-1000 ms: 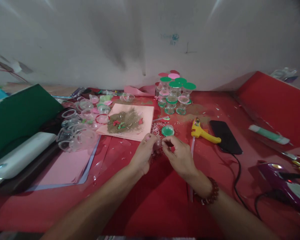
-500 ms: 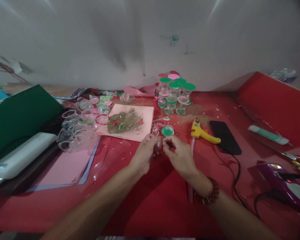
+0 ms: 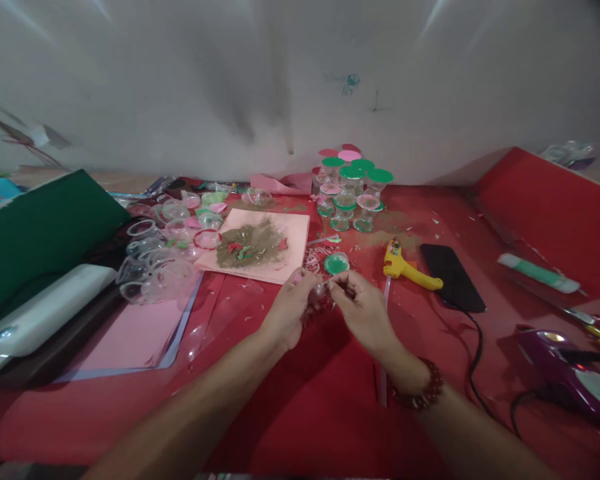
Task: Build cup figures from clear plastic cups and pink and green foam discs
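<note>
My left hand is closed around a small clear plastic cup, with a bit of pink showing by the thumb. Beside the cup, my right hand is pinched at thumb and forefinger; whatever is in the pinch is too small to make out. Just beyond the hands sits a clear cup with a green disc. Thin pale and pink shreds lie to its left. A pink paper sheet bearing brown powder and coloured scraps is behind my left hand.
Clear plastic cups are heaped at left, near pink paper and a white device. Stacked cups with coloured discs stand at the back. To the right are a yellow glue gun, a black phone and a purple device.
My right hand has shifted slightly to the right, opening a small gap from the cup. My left hand keeps its hold on the cup. The whole view has moved slightly.
</note>
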Motion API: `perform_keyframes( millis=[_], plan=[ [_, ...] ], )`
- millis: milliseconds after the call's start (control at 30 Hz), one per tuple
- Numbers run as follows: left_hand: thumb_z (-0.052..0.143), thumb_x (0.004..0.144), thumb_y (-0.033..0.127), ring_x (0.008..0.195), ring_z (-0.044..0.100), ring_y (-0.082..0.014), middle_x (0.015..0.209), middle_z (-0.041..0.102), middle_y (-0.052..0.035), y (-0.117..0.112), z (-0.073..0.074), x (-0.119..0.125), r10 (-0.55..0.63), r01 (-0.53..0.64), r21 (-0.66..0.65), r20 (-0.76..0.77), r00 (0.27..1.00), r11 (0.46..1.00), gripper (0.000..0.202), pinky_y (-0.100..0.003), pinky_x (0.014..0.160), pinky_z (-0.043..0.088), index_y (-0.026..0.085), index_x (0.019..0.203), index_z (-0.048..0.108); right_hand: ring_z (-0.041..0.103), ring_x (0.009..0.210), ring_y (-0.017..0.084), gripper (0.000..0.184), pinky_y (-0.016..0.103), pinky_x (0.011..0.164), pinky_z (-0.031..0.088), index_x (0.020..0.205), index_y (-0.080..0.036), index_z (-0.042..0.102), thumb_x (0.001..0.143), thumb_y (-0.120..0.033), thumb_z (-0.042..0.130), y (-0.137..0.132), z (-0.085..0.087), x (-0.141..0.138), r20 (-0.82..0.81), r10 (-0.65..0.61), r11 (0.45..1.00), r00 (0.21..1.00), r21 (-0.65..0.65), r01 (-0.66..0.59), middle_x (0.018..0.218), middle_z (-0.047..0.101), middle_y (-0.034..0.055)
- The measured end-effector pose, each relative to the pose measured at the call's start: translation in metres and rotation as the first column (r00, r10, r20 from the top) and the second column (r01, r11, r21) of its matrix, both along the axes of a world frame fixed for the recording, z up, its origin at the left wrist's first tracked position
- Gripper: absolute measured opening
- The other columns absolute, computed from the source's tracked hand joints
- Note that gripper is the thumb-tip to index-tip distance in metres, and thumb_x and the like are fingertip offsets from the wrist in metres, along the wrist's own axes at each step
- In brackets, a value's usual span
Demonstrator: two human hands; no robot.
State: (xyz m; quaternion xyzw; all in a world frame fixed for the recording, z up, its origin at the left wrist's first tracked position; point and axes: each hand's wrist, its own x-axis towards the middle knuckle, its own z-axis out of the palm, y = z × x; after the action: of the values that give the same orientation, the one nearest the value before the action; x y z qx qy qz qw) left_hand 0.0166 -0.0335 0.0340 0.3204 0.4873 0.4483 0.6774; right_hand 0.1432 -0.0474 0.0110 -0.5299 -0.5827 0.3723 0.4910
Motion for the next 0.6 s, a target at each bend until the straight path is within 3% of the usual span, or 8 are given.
perform_keyframes(
  millis=[200, 600],
  plan=[
    [0.062, 0.069, 0.028, 0.048, 0.040, -0.0064, 0.056, 0.047, 0.0065, 0.002, -0.001, -0.001, 0.009, -0.007, -0.021, 0.069, 0.998, 1.000, 0.018, -0.019, 0.047, 0.030, 0.019, 0.066, 0.047, 0.061, 0.068, 0.015, 0.016, 0.026, 0.064, 0.048, 0.079, -0.019, 0.062, 0.084, -0.033, 0.057, 0.002, 0.002, 0.001, -0.090, 0.007, 0.998, 0.996, -0.068, -0.013, 0.074, 0.067, 0.0016],
    [0.064, 0.071, 0.032, 0.049, 0.043, -0.0088, 0.055, 0.049, 0.0055, 0.005, -0.011, -0.003, -0.022, 0.031, -0.068, 0.126, 0.992, 0.997, 0.020, -0.021, 0.047, 0.032, 0.019, 0.068, 0.049, 0.066, 0.077, 0.016, 0.010, 0.028, 0.073, 0.053, 0.092, -0.020, 0.062, 0.089, -0.027, 0.055, -0.001, 0.002, 0.000, -0.017, 0.100, 0.995, 0.995, 0.023, -0.099, 0.086, 0.070, 0.0023]
  ],
)
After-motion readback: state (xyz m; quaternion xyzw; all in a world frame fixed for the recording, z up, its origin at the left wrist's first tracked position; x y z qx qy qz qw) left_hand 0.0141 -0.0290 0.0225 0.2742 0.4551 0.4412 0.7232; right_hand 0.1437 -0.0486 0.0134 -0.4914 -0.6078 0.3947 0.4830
